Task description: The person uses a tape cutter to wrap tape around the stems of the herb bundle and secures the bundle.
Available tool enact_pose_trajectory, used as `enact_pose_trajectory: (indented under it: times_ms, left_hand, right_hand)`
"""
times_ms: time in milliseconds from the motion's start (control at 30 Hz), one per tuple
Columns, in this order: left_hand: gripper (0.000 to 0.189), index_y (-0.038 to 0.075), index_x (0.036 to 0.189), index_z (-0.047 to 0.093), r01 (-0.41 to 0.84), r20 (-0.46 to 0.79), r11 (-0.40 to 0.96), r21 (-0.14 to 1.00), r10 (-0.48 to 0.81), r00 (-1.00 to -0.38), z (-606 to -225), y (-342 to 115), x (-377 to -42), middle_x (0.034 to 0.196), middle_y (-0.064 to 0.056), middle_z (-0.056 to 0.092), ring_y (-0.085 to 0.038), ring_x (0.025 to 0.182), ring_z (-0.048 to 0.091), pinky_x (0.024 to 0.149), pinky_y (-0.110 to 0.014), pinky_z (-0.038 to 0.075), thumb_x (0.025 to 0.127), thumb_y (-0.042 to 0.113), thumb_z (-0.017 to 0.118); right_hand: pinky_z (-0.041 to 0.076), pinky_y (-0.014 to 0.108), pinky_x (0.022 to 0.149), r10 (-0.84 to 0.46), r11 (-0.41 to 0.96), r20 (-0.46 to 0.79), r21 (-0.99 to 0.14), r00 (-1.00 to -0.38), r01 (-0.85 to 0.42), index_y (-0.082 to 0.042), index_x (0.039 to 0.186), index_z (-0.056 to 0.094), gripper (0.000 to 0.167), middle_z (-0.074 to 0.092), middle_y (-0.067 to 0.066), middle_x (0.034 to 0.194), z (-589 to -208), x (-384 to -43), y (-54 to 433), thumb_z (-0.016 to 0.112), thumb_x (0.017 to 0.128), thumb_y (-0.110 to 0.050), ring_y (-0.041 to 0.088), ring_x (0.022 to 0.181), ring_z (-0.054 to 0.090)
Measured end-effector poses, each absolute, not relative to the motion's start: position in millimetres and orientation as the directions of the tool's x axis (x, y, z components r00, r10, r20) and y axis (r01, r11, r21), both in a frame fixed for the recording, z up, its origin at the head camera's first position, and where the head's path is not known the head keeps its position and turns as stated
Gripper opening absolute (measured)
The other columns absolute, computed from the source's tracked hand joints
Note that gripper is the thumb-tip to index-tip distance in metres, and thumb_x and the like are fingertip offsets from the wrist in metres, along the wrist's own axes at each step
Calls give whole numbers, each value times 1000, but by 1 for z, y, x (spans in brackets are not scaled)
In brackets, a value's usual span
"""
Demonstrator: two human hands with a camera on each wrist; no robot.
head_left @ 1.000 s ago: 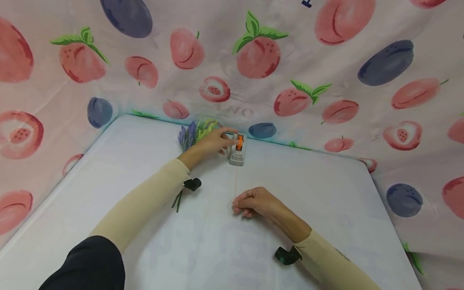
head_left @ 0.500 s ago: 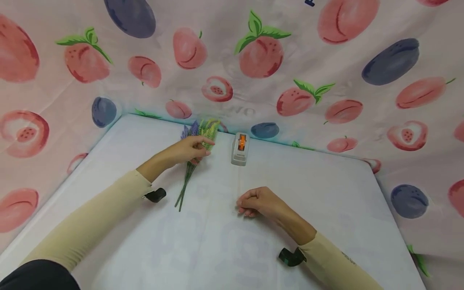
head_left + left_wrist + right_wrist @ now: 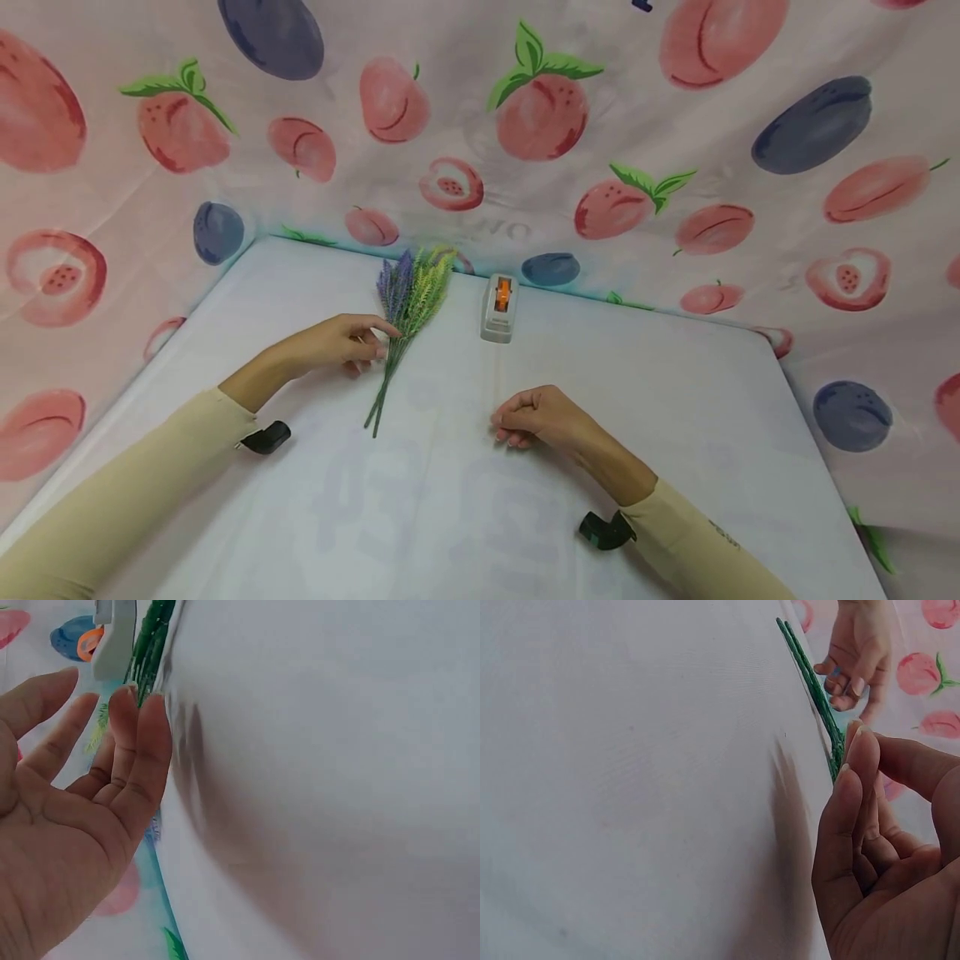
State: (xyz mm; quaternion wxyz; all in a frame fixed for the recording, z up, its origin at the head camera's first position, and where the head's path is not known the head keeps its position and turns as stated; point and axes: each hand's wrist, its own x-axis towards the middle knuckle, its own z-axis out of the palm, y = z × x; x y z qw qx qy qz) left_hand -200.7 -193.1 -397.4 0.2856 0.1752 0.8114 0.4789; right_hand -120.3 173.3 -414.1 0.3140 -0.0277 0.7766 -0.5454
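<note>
A bunch of purple and yellow-green artificial flowers (image 3: 411, 300) lies on the white table, its green stems (image 3: 817, 690) toward the front. Just left of it is my left hand (image 3: 333, 343), fingers loosely bent, holding nothing. In the head view its index fingertip overlaps the top of the stems; I cannot tell whether it touches them. My right hand (image 3: 546, 421) stays over the middle of the table, thumb close to bent fingers (image 3: 840, 817), with nothing visible in its grasp. Behind the hands stands a small grey tape dispenser (image 3: 497, 310) with an orange wheel.
The white tabletop (image 3: 660, 400) meets a hanging cloth (image 3: 465, 108) printed with peaches and plums along its back edge. Cloth also borders the left and right sides. Each wrist carries a small black camera (image 3: 606, 531).
My left hand has moved away from the tape dispenser, leftward and nearer, to beside the flowers, uncovering their heads. The dispenser and my right hand stay where they were.
</note>
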Motion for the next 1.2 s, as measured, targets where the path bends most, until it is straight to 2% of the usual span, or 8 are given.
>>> enact_pose_trajectory:
  times_ms: [200,433,633,800,1000,1200]
  left_hand:
    - [42,7,145,54,24,-323,490,872,609,-724,-402,-197,-194,105,-19,61,-28,87,54,72,-37,51,103,11,57]
    - [40,5,137,61,94,-295,496,863,646,-704,-406,-186,-193,89,-17,60,-17,58,41,55,-30,39,98,11,66]
    - [44,7,132,62,153,-265,577,802,574,-775,-411,-172,-187,85,-8,58,-17,65,46,61,-30,40,90,8,76]
    - [43,10,128,63,127,-258,638,760,475,-841,-411,-163,-178,86,-6,57,-19,70,49,64,-33,42,88,8,78]
    - [42,10,129,62,75,-267,637,767,423,-866,-409,-160,-173,87,-8,57,-20,66,47,59,-33,42,89,2,73]
    - [41,8,129,62,75,-247,639,766,400,-883,-408,-161,-171,85,-8,57,-19,63,47,59,-32,41,89,0,69]
  right_hand:
    - [56,26,66,-388,408,-455,-864,-801,293,3,103,74,20,75,9,83,-414,-120,174,71,95,-15,13,67,65]
    - [56,26,65,-389,404,-454,-866,-802,294,2,103,74,19,75,9,83,-415,-120,174,71,95,-15,12,67,65]
    - [56,25,65,-394,392,-452,-870,-800,299,3,103,73,19,75,9,83,-415,-120,174,71,95,-14,11,66,65]
    - [56,26,65,-394,400,-453,-868,-799,295,3,104,74,19,76,9,83,-414,-121,174,72,95,-14,11,66,66]
    - [56,26,66,-391,415,-462,-861,-796,295,2,103,74,19,76,9,84,-413,-122,173,72,95,-15,12,67,66]
    - [56,27,66,-392,419,-463,-859,-795,294,1,103,74,18,76,9,84,-413,-122,173,71,95,-15,12,67,66]
